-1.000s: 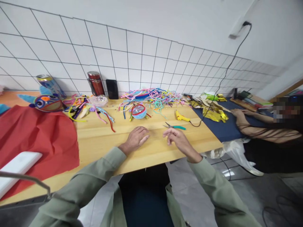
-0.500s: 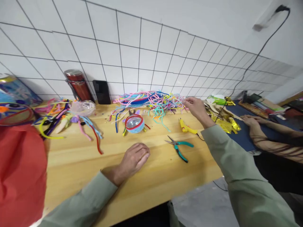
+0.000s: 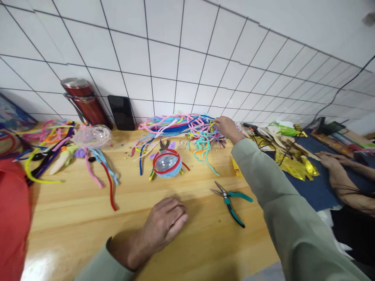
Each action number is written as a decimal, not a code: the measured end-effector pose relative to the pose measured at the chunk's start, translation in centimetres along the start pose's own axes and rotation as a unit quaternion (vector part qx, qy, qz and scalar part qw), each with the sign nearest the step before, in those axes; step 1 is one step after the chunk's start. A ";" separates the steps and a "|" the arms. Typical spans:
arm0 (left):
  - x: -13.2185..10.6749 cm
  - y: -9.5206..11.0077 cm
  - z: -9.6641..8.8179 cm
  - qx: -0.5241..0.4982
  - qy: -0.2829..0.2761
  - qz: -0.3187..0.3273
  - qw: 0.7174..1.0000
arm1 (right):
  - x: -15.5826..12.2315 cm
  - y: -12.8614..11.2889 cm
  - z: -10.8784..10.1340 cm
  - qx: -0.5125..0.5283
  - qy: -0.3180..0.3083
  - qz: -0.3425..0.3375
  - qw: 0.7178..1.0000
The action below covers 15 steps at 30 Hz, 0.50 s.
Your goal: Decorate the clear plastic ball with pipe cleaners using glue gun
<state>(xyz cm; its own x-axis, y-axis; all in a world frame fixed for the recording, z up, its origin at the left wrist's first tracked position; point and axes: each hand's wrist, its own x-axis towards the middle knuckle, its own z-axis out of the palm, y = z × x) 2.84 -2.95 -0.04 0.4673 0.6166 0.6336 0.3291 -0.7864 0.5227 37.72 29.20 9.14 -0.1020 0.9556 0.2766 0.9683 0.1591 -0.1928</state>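
At the right end of a heap of colourful pipe cleaners, my right hand has its fingers drawn together against the strands; whether one is pinched is hidden. My left hand rests on the table, fingers curled in, and nothing shows in it. Beyond it sits a clear plastic half-ball with red pipe cleaner around its rim and light blue around its lower part. Long-nose pliers with teal handles lie with jaws apart to the right. A yellow glue gun is mostly covered by my right sleeve.
A red thermos and a black phone stand against the tiled wall. Left of them lie loose pipe cleaners and a clear dome. Red cloth covers the left edge. Gold foil and another person's hands are at the right.
My right hand has moved left onto the pipe cleaner heap, and its sleeve now covers most of the glue gun. The view has shifted closer. My left hand still rests on the table.
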 end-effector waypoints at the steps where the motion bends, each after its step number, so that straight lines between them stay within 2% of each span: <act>1: 0.0 0.0 0.0 -0.002 0.000 -0.003 1.000 | 0.1 0.3 -0.3 0.005 0.004 0.002 1.000; 8: 0.2 -0.2 0.2 0.008 0.009 0.000 1.000 | -0.1 2.3 -4.6 0.093 0.089 0.036 0.991; 12: 0.3 -0.3 0.3 0.016 0.012 0.007 1.000 | -1.1 2.4 -5.9 0.210 0.146 0.068 0.964; 15: 0.5 -0.3 0.3 0.015 0.018 0.012 1.000 | -1.8 1.8 -6.4 0.296 0.164 0.085 0.937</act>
<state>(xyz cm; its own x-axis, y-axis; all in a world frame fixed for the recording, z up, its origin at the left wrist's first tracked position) 3.20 -2.45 -0.04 0.4454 0.5976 0.6667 0.3423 -0.8017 0.4899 41.11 26.16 14.37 0.2112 0.8678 0.4498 0.6573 0.2145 -0.7224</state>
